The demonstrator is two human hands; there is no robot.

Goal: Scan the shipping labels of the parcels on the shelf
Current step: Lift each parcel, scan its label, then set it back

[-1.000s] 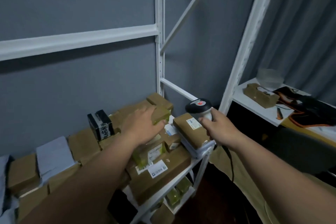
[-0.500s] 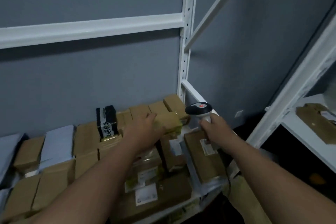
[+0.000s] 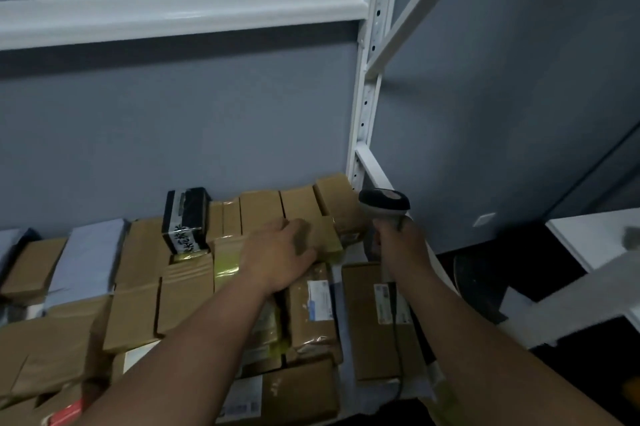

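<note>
Brown cardboard parcels cover the white shelf [image 3: 360, 166]. My left hand [image 3: 277, 257] lies on top of a small brown parcel [image 3: 327, 235] with yellow tape in the middle of the pile, fingers curled over its top edge. My right hand [image 3: 398, 242] grips the handle of a grey barcode scanner [image 3: 383, 200], whose head stands upright near the shelf's right post. Its black cable runs down along my forearm. Two parcels with white shipping labels, one [image 3: 313, 304] just below my left hand and one [image 3: 377, 318] under my right wrist, lie face up.
A black box with white lettering [image 3: 185, 221] stands upright at the back. Grey mailer bags [image 3: 86, 259] lie among parcels on the left. A white crossbeam [image 3: 173, 15] spans above. To the right is a white table edge [image 3: 588, 238] and dark floor.
My view has swung left and closer to the shelf. The left hand has stayed on the small taped parcel. The scanner has moved back toward the right post, off the labelled parcel.
</note>
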